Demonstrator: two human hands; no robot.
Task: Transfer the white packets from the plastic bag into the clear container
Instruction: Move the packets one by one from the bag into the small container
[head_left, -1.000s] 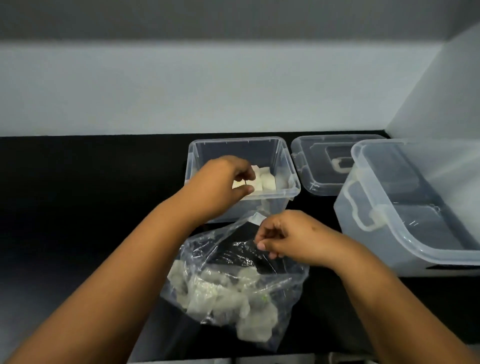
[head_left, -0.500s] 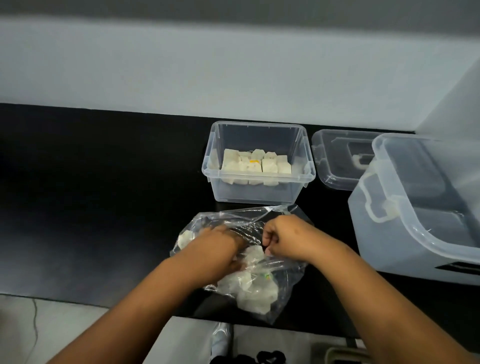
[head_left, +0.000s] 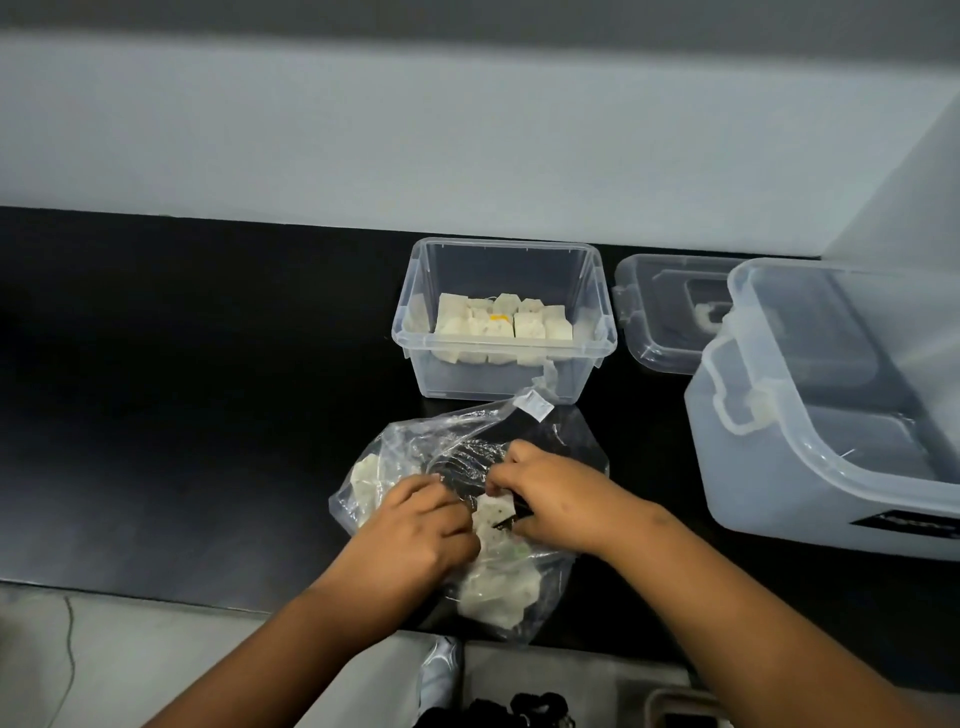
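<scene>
Black tabletop (head_left: 182, 415): container (head_left: 501, 345) holds one layer of packets (head_left: 504, 322); many remain in the bag (head_left: 467, 519), where both hands' (head_left: 415, 535) (head_left: 556, 499) fingers curl, gripping film or packets.

Black counter (head_left: 182, 415) carries bag (head_left: 415, 447), clear container (head_left: 501, 374), perhaps a lid (head_left: 654, 332)

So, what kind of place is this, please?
Probably a plain storage or packing workroom, though I cannot be sure. A black counter runs along a bare pale wall, and clear plastic storage boxes stand on it: a clear container of white packets and a large tub.
</scene>
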